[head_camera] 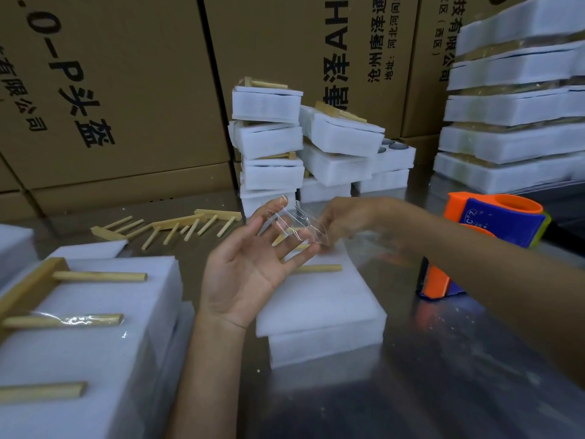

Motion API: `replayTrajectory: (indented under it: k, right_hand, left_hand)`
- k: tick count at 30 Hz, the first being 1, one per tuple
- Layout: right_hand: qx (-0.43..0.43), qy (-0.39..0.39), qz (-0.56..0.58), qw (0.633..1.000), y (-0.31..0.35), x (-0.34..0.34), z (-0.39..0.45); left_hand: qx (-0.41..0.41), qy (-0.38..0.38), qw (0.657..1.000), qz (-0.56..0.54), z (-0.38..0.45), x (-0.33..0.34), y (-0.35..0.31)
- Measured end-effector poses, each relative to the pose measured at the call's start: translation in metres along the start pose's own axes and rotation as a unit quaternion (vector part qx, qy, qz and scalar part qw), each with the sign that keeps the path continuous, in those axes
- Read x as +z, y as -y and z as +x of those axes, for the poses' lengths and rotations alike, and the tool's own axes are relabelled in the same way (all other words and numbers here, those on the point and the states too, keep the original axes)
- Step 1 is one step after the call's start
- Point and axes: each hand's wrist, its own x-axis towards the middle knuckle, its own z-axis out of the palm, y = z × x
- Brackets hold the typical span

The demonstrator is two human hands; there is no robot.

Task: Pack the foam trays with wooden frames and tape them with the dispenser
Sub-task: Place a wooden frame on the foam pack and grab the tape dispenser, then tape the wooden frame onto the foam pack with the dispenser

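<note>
Here the left hand (250, 264) lies palm-up, fingers spread, clear tape strip (296, 221) stuck across its fingertips — the right hand (342, 221) pinches the strip's other end, above a foam tray (319, 299).

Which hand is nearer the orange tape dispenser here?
Right. The right hand is just left of the tape dispenser, pinching a clear tape strip. The left hand is farther left, palm up, over the foam tray.

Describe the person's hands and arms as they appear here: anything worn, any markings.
Both arms are bare to the frame edge, with no sleeves in view. The left hand and the right hand wear no gloves, and no rings, watch or bracelet show. No marks or tattoos are visible. The right hand is slightly blurred.
</note>
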Motion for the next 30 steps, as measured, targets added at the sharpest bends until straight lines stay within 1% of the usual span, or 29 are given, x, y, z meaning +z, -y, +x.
replayTrajectory:
  k: [1,4,7,11,13,14,16,17,18,19,20,21,23,24,25,26,27,28,29,30]
  right_hand:
    - [-0.004,0.008,-0.012,1.000,0.000,0.002,0.001]
    - [-0.009,0.002,0.005,1.000,-0.001,0.002,0.004]
    - [0.004,0.029,0.022,0.999,-0.004,-0.001,0.000]
    - [0.027,0.080,-0.005,0.996,-0.006,-0.005,-0.009]
    - [0.034,0.068,0.015,0.997,-0.008,-0.012,-0.017]
    - [0.037,0.033,0.037,0.998,-0.012,-0.016,-0.023]
    - [0.053,-0.093,0.076,0.991,-0.025,-0.026,-0.038]
    - [0.062,-0.159,0.068,0.983,-0.034,-0.030,-0.048]
    - [0.073,-0.209,0.033,0.975,-0.046,-0.033,-0.059]
    - [0.090,-0.235,-0.015,0.968,-0.059,-0.034,-0.072]
    - [0.113,-0.237,-0.062,0.963,-0.074,-0.034,-0.086]
    - [0.148,-0.222,-0.098,0.959,-0.089,-0.032,-0.101]
    - [0.228,-0.170,-0.128,0.950,-0.115,-0.021,-0.124]
    - [0.256,-0.155,-0.153,0.942,-0.127,-0.013,-0.130]
    - [0.260,-0.171,-0.188,0.931,-0.139,-0.002,-0.133]
    - [0.235,-0.234,-0.218,0.918,-0.152,0.009,-0.133]
    - [0.170,-0.320,-0.222,0.905,-0.162,0.021,-0.132]
    - [0.104,-0.396,-0.200,0.890,-0.170,0.032,-0.130]
    - [0.059,-0.444,-0.167,0.878,-0.174,0.041,-0.128]
    - [0.035,-0.476,-0.133,0.869,-0.176,0.047,-0.127]
  left_hand:
    - [0.000,0.001,1.000,0.003,0.000,0.000,0.000]
    - [0.000,0.007,1.000,0.010,-0.002,-0.002,-0.002]
    - [0.000,0.008,1.000,0.013,-0.004,-0.004,-0.004]
    - [0.001,0.001,1.000,0.019,-0.006,-0.006,-0.004]
    - [0.005,-0.016,1.000,0.021,-0.007,-0.006,-0.004]
    - [0.010,-0.031,0.999,0.027,-0.008,-0.006,-0.004]
    - [0.030,-0.071,0.996,0.047,-0.008,-0.007,-0.005]
    - [0.045,-0.094,0.992,0.067,-0.008,-0.007,-0.006]
    - [0.060,-0.118,0.987,0.093,-0.007,-0.006,-0.007]
    - [0.073,-0.145,0.979,0.122,-0.006,-0.005,-0.007]
    - [0.086,-0.176,0.970,0.147,-0.004,-0.004,-0.006]
    - [0.099,-0.209,0.959,0.167,-0.003,-0.003,-0.005]
    - [0.129,-0.274,0.931,0.203,-0.001,-0.002,-0.003]
    - [0.142,-0.306,0.914,0.224,-0.001,-0.002,-0.002]
    - [0.154,-0.334,0.897,0.245,-0.001,-0.003,-0.001]
    - [0.164,-0.357,0.882,0.261,-0.001,-0.004,0.000]
    - [0.172,-0.375,0.869,0.274,-0.001,-0.005,0.002]
    - [0.177,-0.390,0.859,0.281,-0.002,-0.006,0.003]
    - [0.181,-0.403,0.852,0.282,-0.002,-0.007,0.005]
    - [0.184,-0.414,0.846,0.279,-0.002,-0.008,0.005]
